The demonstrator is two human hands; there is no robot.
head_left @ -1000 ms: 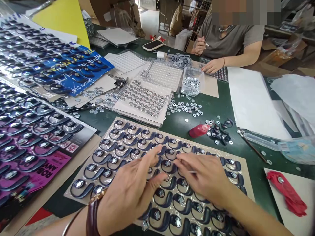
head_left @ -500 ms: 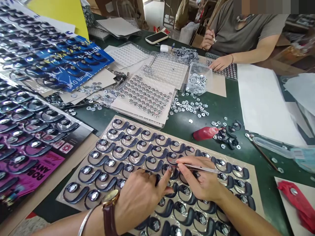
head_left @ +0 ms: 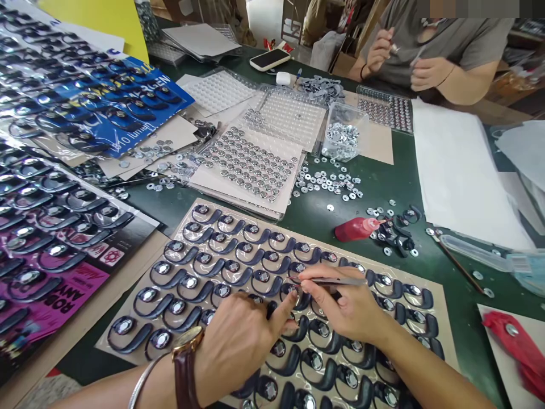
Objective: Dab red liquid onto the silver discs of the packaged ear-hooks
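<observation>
Head view: my left hand lies palm-down on the board, fingers together, forefinger touching a hook. My right hand, at its 3 o'clock, pinches tweezers, whose tips point to 9 o'clock at that hook. The board sits at 6 o'clock on the surface.

The card lies on the counter nearest the person. Both hands rest on it, left hand close beside right hand, which holds tweezers. Behind the card lies a stud sheet. Washers lie to its right, with a tub behind them. A bottle lies just behind the card, and paper lies at the far right.
</observation>
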